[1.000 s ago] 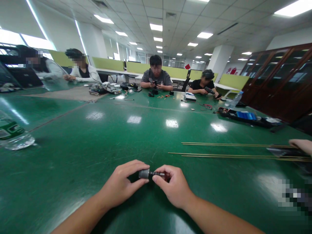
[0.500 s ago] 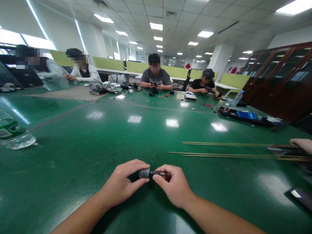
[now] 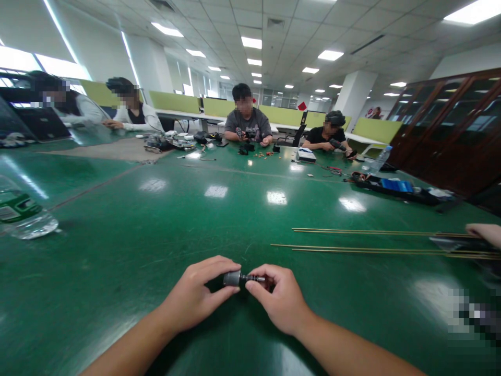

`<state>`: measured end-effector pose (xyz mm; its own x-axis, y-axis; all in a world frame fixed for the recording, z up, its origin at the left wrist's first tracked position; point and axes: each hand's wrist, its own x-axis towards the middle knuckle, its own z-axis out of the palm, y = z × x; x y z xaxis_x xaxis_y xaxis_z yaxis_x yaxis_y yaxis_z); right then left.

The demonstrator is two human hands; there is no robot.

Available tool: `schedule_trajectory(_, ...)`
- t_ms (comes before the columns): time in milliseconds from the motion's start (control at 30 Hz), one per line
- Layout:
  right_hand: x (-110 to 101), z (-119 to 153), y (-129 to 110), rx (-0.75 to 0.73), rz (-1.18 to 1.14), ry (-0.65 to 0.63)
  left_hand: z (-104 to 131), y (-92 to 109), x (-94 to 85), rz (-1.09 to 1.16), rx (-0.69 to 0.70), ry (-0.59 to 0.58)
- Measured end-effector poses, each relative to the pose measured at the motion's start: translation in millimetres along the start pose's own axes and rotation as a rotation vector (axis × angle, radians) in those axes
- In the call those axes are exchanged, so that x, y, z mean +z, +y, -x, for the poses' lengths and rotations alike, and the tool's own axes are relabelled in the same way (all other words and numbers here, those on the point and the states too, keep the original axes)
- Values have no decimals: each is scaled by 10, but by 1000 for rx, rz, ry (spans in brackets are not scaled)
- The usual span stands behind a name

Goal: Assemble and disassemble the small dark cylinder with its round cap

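Note:
A small dark grey cylinder [image 3: 231, 278] with a ribbed, rod-like metal shaft [image 3: 250, 278] lies level between my hands, low over the green table [image 3: 164, 224]. My left hand [image 3: 191, 295] is closed on the cylinder, thumb below and fingers above. On the shaft end, the thumb and curled fingers of my right hand [image 3: 284, 300] pinch the ribbed part, with the bare metal tip showing between them. What kind of part this is, I cannot make out. My right hand's other fingers are partly hidden.
Thin brass-coloured rods [image 3: 352, 249] lie to the right, near another person's hand [image 3: 485, 232]. A water bottle [image 3: 23, 214] lies at the left. Farther back are a black tray [image 3: 395, 187], a white box [image 3: 306, 154] and cluttered parts [image 3: 156, 142]. Several people sit around the table.
My hands and the cylinder with its shaft look the same. Across the table, the middle person has shifted to the left and moved one hand away from a dark object.

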<state>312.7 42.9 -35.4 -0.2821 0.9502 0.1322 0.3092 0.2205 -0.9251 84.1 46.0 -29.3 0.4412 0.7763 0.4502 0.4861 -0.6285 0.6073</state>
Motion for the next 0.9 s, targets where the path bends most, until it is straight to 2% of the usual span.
schedule_trajectory(900,-16,6,-28,5,-21,17,-10,1,-9,-16,-10,21)
